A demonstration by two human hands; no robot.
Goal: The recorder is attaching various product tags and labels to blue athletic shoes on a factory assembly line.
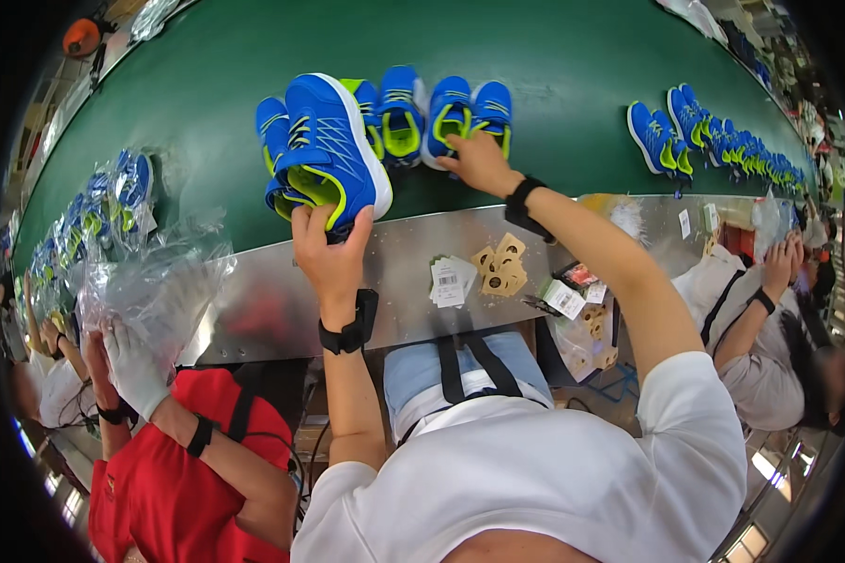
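Note:
My left hand point(330, 246) grips a blue sneaker point(333, 141) by its heel, thumb outside and fingers at the lime-green collar. That sneaker is lifted toward me, toe pointing away, its white sole edge facing right. My right hand point(483, 164) pinches the heel collar of another blue sneaker point(451, 108) standing on the green table. Close beside that one, a matching sneaker point(492, 105) is partly hidden by my right hand. Between my hands stands one more blue sneaker point(401, 113) with a lime lining. Behind the lifted sneaker, others, including one sneaker point(272, 127), are partly covered.
The green table point(554, 56) has a metal front ledge point(394, 300) bearing white tags point(451, 281) and tan card pieces point(500, 267). A sneaker row point(652, 136) runs right. At left, a co-worker's gloved hand point(133, 366) is by clear plastic bags point(160, 272). Another person point(751, 347) works at right.

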